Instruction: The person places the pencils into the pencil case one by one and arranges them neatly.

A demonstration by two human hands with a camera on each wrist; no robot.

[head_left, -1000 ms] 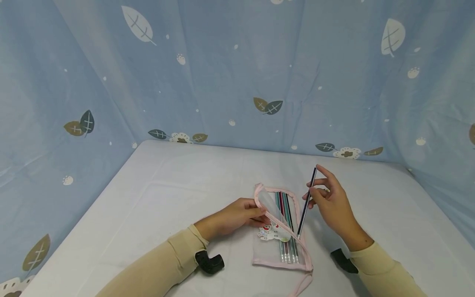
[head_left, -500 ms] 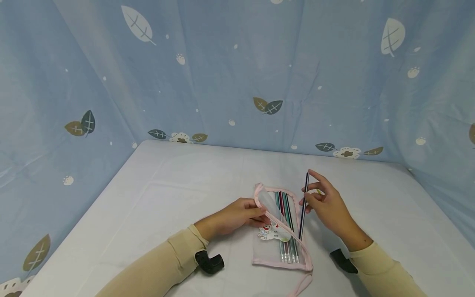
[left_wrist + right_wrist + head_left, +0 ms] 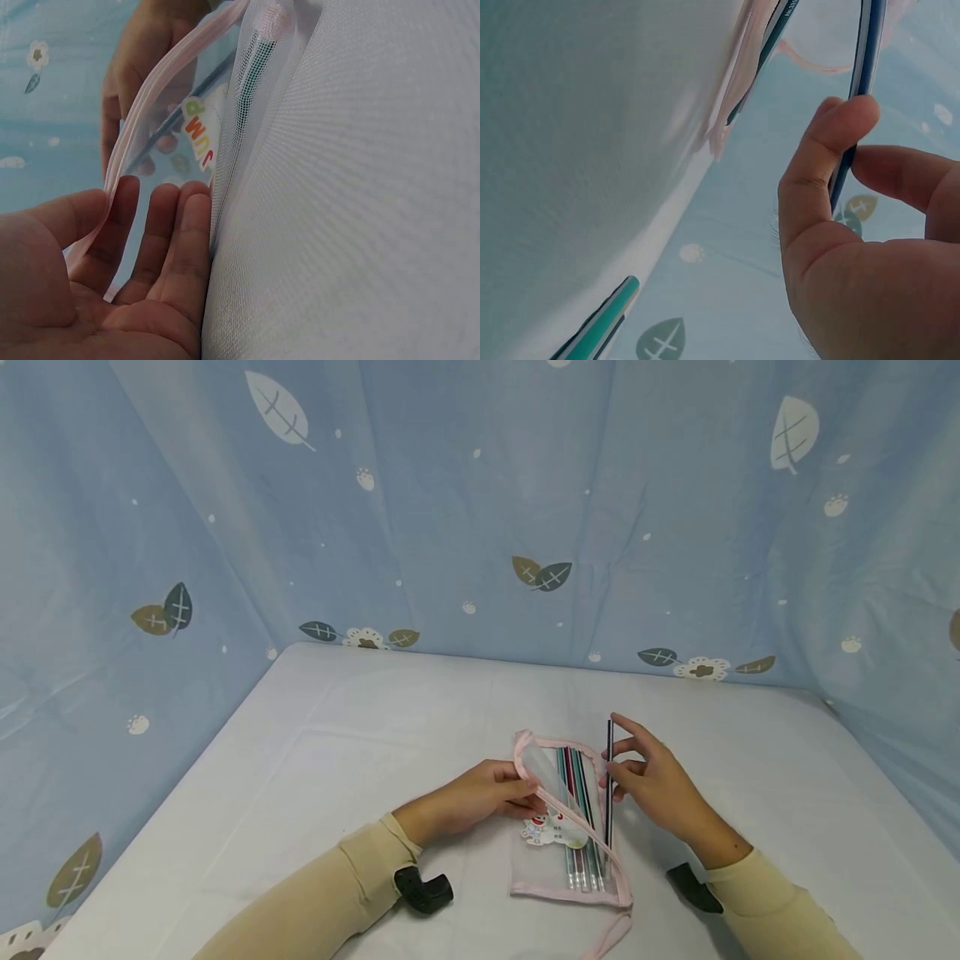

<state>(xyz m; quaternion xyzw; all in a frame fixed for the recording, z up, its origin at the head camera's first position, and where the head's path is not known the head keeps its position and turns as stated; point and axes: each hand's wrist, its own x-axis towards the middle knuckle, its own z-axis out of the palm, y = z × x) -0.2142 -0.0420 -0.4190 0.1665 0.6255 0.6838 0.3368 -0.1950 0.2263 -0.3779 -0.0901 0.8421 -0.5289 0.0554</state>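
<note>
A clear mesh pencil case (image 3: 536, 868) with pink trim lies on the white table in the head view, several striped pencils (image 3: 576, 777) inside it. My left hand (image 3: 480, 797) pinches the pink edge of its opening between thumb and forefinger, holding the top layer lifted; the left wrist view shows this edge (image 3: 154, 79) close up. At the right side my right hand (image 3: 652, 785) pinches a dark blue, white-striped pencil (image 3: 609, 747) between thumb and fingers, forefinger at its top end. This pencil (image 3: 868, 52) stands nearly upright in the head view, its lower part behind the case's pink edge.
A pink wrist strap (image 3: 611, 933) trails from the case's near right corner. White table surface (image 3: 375, 718) extends around the case. A blue leaf-patterned curtain (image 3: 465, 510) hangs behind and at the sides. In the right wrist view a teal striped pencil end (image 3: 604, 322) shows lower left.
My right hand has moved left and slightly nearer. The pencil in it has swung from slanted to nearly upright, and its lower end sits deeper in the case. The left hand stays put.
</note>
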